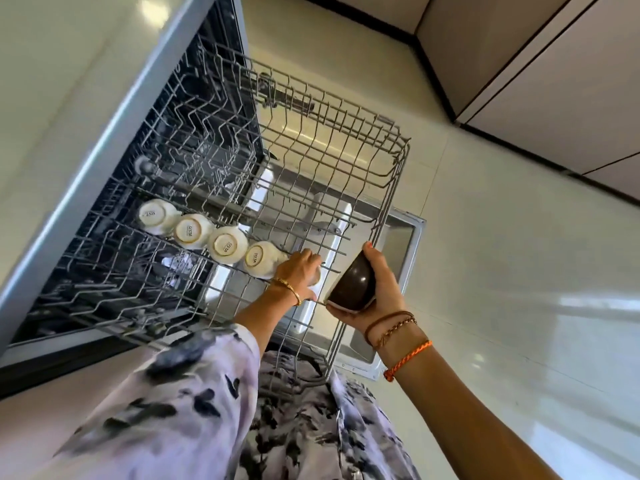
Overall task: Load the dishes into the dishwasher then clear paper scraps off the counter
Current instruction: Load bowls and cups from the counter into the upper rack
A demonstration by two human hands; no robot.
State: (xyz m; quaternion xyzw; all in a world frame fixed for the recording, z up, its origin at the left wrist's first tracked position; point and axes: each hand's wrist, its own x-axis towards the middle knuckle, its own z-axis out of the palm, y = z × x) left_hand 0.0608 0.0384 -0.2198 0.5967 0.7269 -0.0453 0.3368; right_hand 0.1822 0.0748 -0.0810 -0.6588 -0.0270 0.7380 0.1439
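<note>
Dark brown and glossy, the small round ceramic bowl (353, 284) is cupped in the right hand (375, 289), fingers curled round its rim and base, mouth turned toward the palm, held just above the front edge of the pulled-out grey wire upper rack (346, 140). The open slot it probably goes to lies to its left, at the end of the row of four upturned white ceramic cups (221, 244). There the left hand (301, 271), the nearer one, reaches with wrist bent and fingers curled over a fifth white cup (317, 277) at the row's end.
</note>
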